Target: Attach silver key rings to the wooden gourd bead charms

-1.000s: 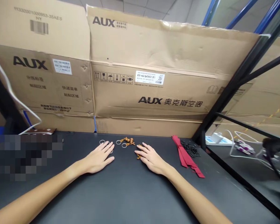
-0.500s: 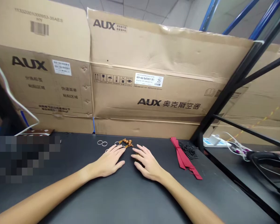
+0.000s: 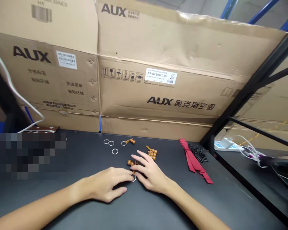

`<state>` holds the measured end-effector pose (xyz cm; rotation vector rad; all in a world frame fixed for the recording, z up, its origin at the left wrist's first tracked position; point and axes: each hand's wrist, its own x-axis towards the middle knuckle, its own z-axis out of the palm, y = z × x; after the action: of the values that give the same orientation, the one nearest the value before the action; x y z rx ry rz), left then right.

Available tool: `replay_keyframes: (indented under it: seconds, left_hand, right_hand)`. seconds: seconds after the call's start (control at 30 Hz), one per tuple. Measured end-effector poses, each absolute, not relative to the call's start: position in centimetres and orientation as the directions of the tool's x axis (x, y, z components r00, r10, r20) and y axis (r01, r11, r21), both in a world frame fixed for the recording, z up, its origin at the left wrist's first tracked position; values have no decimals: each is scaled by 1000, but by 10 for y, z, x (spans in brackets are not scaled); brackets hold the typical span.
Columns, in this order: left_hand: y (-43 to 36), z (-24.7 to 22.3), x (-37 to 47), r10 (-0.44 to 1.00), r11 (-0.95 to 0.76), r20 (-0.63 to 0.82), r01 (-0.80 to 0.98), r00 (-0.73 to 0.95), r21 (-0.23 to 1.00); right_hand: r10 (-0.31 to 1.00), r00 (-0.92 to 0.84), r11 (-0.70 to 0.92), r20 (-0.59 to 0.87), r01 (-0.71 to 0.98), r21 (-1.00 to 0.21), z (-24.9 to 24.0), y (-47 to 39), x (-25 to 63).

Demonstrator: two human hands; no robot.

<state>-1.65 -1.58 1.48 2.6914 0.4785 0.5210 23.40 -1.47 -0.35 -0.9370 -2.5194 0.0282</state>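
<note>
A wooden-bead keychain with a metal ring lies on the dark table between my hands. The fingertips of my left hand rest at its ring, fingers stretched and thumb apart. Over its right side spreads my right hand, fingers apart, partly hiding the cord. Just beyond my right fingers is a cluster of wooden beads with an orange cord. Farther back sits another bead keychain joined to a ring. Loose metal rings lie to the left of it.
Red ribbon strips and a pile of black pieces lie at the right. Large cardboard panels stand along the back. A black metal frame rises on the right, with a white power strip beyond it.
Both hands have come nearer to me, and a bead keychain now lies between them. The bead cluster, the rear keychain and a loose ring are now uncovered. The view has tilted down slightly.
</note>
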Motion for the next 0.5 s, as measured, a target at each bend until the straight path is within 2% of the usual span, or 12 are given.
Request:
replay_keyframes:
  seconds: [0.23,0.5]
  left_hand:
    - [-10,9,-16,445,-833,308,263,841,486]
    - [-6,-1,-11,467,-882,426,373,775,289]
  right_hand:
    - [641,-665,763,384,608,-220,-4,-15,236]
    - [650,-655,758,386,591,-276,-7,-23,227]
